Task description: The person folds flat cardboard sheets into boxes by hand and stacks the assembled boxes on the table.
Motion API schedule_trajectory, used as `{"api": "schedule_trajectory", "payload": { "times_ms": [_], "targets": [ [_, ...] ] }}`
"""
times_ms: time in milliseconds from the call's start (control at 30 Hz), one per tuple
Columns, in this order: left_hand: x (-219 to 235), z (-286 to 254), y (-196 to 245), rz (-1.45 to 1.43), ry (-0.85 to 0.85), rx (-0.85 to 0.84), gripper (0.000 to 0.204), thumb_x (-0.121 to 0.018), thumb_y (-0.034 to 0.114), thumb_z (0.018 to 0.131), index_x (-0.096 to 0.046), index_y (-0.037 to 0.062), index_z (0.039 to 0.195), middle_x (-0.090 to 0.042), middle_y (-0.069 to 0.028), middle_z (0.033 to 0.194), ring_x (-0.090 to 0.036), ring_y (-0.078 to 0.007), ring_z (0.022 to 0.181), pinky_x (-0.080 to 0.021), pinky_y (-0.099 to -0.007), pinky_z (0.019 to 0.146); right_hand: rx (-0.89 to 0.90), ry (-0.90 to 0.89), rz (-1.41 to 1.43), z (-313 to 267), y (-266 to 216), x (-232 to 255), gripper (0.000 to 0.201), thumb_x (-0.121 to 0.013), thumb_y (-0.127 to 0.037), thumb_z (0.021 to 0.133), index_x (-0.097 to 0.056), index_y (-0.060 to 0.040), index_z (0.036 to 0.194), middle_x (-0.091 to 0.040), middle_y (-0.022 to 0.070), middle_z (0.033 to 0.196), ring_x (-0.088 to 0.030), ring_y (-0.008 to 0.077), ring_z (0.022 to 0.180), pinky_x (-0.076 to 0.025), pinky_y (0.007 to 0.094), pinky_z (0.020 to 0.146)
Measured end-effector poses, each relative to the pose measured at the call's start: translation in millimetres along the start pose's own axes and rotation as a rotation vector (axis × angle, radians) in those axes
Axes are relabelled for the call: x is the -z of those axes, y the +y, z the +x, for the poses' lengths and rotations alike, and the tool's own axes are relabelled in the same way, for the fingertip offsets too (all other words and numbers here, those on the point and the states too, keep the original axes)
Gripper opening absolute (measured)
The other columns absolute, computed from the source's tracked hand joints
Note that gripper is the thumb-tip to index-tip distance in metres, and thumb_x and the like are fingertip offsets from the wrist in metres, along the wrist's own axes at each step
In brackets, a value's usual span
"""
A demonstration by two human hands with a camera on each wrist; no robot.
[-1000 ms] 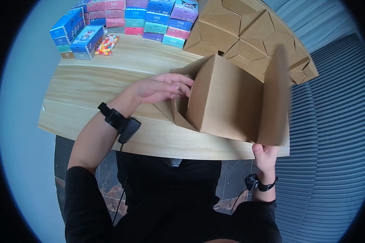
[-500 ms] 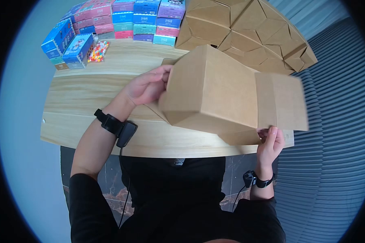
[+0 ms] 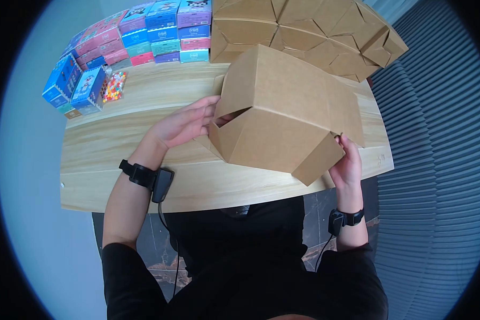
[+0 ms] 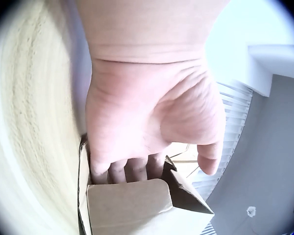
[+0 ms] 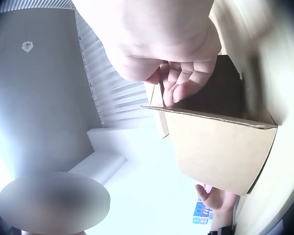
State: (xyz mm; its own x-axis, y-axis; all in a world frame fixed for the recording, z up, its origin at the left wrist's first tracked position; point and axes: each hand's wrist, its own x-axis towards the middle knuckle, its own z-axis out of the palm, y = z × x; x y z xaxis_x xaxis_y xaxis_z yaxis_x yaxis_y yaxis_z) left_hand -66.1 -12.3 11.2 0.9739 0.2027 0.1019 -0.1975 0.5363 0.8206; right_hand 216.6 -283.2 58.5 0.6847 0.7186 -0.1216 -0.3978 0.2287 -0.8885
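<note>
A brown cardboard box (image 3: 282, 136) lies on its side on the table, both ends having loose flaps. My left hand (image 3: 182, 126) is at its left end. In the left wrist view the fingers (image 4: 137, 169) reach straight in behind an end flap (image 4: 127, 205), fingertips hidden, while the thumb stays outside. At the right end my right hand (image 3: 348, 162) pinches the edge of a side flap (image 3: 319, 160) between thumb and fingers. The right wrist view shows the dark inside of the box (image 5: 218, 90) beyond those curled fingers (image 5: 183, 81).
Stacked small colourful boxes (image 3: 165, 34) stand along the back left of the wooden table (image 3: 128, 170). Beside two blue boxes (image 3: 88, 88) lies a clear bag of colourful beads (image 3: 114, 87). Several folded brown cartons (image 3: 304, 40) stand behind the large box.
The box has turned, bringing its near side and the right side flap into view. The right hand has moved up from below the flap to its edge; the left remains at the left end.
</note>
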Motion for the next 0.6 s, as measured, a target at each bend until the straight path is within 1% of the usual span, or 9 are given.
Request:
{"api": "schedule_trajectory", "payload": {
  "times_ms": [67, 133, 167, 233, 367, 467, 533, 567, 600],
  "targets": [
    [6.4, -0.8, -1.2, 0.02, 0.045, 0.052, 0.072, -0.056, 0.036, 0.098, -0.022, 0.0012, 0.151, -0.053, -0.0107, 0.132, -0.053, -0.0183, 0.116, -0.042, -0.0344, 0.101, -0.056, 0.027, 0.026, 7.9, 4.7, 5.0, 0.024, -0.055, -0.023, 0.099, -0.065, -0.0049, 0.086, -0.065, 0.0018, 0.075, -0.06, 0.0095, 0.062, -0.045, 0.022, 0.052],
    [7.9, 1.5, -2.7, 0.046, 0.017, 0.058, 0.068, -0.055, 0.034, 0.099, -0.025, 0.0015, 0.15, -0.054, -0.0099, 0.129, -0.054, -0.0175, 0.114, -0.044, -0.0332, 0.099, -0.113, -0.092, -0.021, 14.9, 5.9, 11.4, 0.021, -0.054, -0.024, 0.1, -0.062, -0.0058, 0.104, -0.067, 0.0016, 0.094, -0.065, 0.0134, 0.088, -0.052, 0.0282, 0.079],
    [7.2, 2.6, -2.4, 0.069, -0.003, 0.058, 0.063, -0.054, 0.033, 0.1, -0.029, 0.0017, 0.148, -0.056, -0.0092, 0.126, -0.054, -0.0166, 0.111, -0.045, -0.0321, 0.097, -0.111, -0.089, -0.017, 18.5, 6.8, 7.6, 0.021, -0.054, -0.024, 0.1, -0.062, -0.0058, 0.104, -0.067, 0.0016, 0.094, -0.065, 0.0134, 0.088, -0.052, 0.0282, 0.079],
    [2.4, 1.6, -1.0, 0.098, -0.005, 0.06, 0.059, -0.053, 0.032, 0.1, -0.032, 0.0018, 0.147, -0.056, -0.0088, 0.125, -0.054, -0.0163, 0.111, -0.046, -0.0316, 0.097, -0.104, -0.063, -0.086, 22.7, 11.3, -3.1, 0.027, -0.051, -0.03, 0.102, -0.063, -0.0072, 0.091, -0.064, 0.0002, 0.077, -0.061, 0.008, 0.066, -0.048, 0.0217, 0.055],
    [6.4, 2.5, -1.7, 0.11, 0.048, 0.107, 0.049, -0.051, 0.029, 0.102, -0.039, 0.0021, 0.141, -0.058, -0.0076, 0.122, -0.055, -0.0153, 0.112, -0.046, -0.0303, 0.096, -0.122, -0.158, -0.074, 19.8, 12.6, -3.9, 0.03, -0.05, -0.033, 0.102, -0.061, -0.0061, 0.096, -0.063, -0.0004, 0.078, -0.06, 0.0078, 0.065, -0.047, 0.0217, 0.055],
    [4.8, 2.8, -1.0, 0.085, 0.059, 0.145, 0.046, -0.051, 0.028, 0.102, -0.041, 0.0033, 0.139, -0.058, -0.0066, 0.121, -0.056, -0.0142, 0.111, -0.045, -0.029, 0.096, 0.005, -0.17, -0.302, 15.6, 11.8, 1.8, 0.02, -0.057, -0.023, 0.1, -0.057, -0.0032, 0.101, -0.063, 0.0003, 0.079, -0.059, 0.0062, 0.067, -0.046, 0.0219, 0.056],
    [0.7, 2.0, -0.6, 0.143, 0.081, 0.155, 0.044, -0.052, 0.024, 0.101, -0.041, 0.0039, 0.139, -0.059, -0.0059, 0.12, -0.056, -0.0126, 0.111, -0.045, -0.0281, 0.096, 0.312, -0.169, -0.758, 14.4, 23.1, 13.0, 0.016, -0.062, -0.01, 0.095, -0.053, -0.0009, 0.104, -0.062, 0.0007, 0.075, -0.058, 0.0048, 0.064, -0.044, 0.0214, 0.054],
    [-0.8, 2.3, -1.1, 0.201, 0.103, 0.16, 0.043, -0.054, 0.02, 0.101, -0.042, 0.0045, 0.138, -0.06, -0.0053, 0.119, -0.056, -0.011, 0.111, -0.045, -0.0272, 0.095, 0.312, -0.17, -0.76, 9.0, 21.1, 15.5, 0.016, -0.062, -0.01, 0.095, -0.053, -0.0009, 0.104, -0.062, 0.0007, 0.075, -0.058, 0.0048, 0.064, -0.044, 0.0214, 0.054],
    [-0.3, 2.6, -1.9, 0.201, 0.104, 0.158, 0.043, -0.054, 0.02, 0.101, -0.042, 0.0045, 0.138, -0.06, -0.0053, 0.119, -0.056, -0.011, 0.111, -0.045, -0.0272, 0.095, 0.167, -0.193, -0.825, 1.0, 18.0, 17.7, 0.017, -0.063, -0.007, 0.093, -0.052, -0.0005, 0.104, -0.061, 0.0008, 0.073, -0.057, 0.0045, 0.061, -0.043, 0.0206, 0.052]
  ]
}}
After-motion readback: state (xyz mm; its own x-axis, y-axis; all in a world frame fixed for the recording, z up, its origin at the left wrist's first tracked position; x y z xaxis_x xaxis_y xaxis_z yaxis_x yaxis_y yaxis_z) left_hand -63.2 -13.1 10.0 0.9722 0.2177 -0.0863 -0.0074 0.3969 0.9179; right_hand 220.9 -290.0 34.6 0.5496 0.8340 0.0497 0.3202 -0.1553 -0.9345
